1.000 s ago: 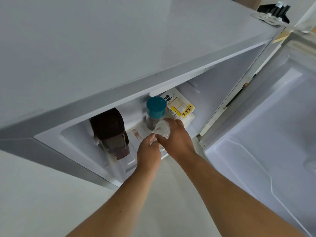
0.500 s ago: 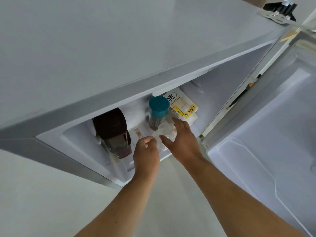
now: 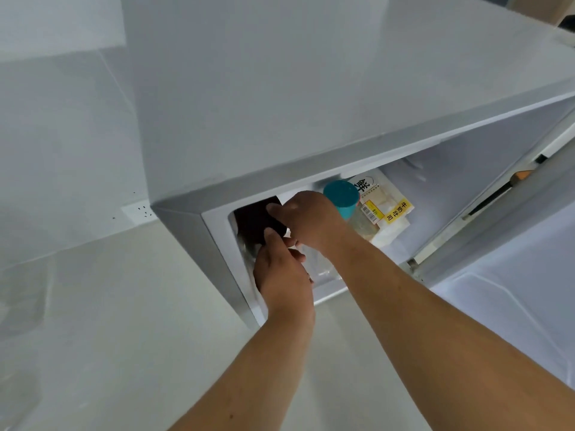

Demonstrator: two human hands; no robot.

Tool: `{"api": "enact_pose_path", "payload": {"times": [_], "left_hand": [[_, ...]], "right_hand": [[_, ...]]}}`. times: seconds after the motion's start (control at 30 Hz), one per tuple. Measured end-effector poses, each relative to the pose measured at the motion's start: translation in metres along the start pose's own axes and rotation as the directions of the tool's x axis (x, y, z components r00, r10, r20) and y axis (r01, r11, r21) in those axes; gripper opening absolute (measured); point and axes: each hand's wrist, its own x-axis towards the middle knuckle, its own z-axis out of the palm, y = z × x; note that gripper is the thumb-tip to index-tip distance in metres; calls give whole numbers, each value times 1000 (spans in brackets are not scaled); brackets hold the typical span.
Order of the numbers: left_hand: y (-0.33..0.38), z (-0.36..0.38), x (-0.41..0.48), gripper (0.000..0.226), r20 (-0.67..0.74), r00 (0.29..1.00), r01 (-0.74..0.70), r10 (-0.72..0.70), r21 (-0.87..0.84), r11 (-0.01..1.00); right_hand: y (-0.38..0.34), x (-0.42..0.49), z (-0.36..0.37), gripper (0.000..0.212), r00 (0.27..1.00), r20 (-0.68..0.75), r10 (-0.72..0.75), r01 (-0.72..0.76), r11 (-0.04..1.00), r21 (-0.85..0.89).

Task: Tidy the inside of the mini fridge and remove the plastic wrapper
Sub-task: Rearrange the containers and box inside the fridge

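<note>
Both hands reach into the open mini fridge [image 3: 311, 88]: the right hand [image 3: 311, 222] curls its fingers over the top of the dark bottle [image 3: 252, 222] at the left wall, while the left hand [image 3: 281, 275] presses against the bottle's near side. Whether either hand grasps the clear plastic wrapper [image 3: 317, 265], crumpled on the fridge floor just beside them, cannot be told. A teal-capped jar [image 3: 340, 197] and a labelled bread package [image 3: 389, 209] stand to the right.

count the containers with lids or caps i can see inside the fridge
2: a dark bottle at the left, behind both hands, and a teal-capped jar right of it, beside the bread package. More may be hidden behind the hands.
</note>
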Motion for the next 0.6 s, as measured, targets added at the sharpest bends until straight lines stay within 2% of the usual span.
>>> {"api": "enact_pose_path", "payload": {"times": [0.07, 0.1, 0.17, 0.4, 0.5, 0.6], "left_hand": [[1, 2, 0, 45, 1, 999, -45, 45, 38, 998], [1, 4, 0, 44, 3, 998, -68, 68, 55, 996], [0, 6, -1, 43, 27, 996, -91, 89, 73, 993], [-5, 37, -12, 43, 227, 959, -211, 173, 157, 965], [-11, 50, -11, 43, 280, 954, -167, 109, 195, 966], [-21, 54, -4, 48, 295, 954, -121, 55, 212, 970]], "right_hand": [[0, -3, -5, 36, 998, 55, 6, -10, 998, 69], [0, -4, -7, 39, 999, 43, -13, 13, 1000, 0], [1, -8, -10, 47, 998, -44, -47, 43, 995, -89], [32, -13, -48, 42, 954, -299, -13, 27, 999, 46], [39, -6, -61, 41, 956, -286, 63, -73, 997, -26], [41, 4, -62, 42, 971, -204, 124, -169, 960, -224]]}}
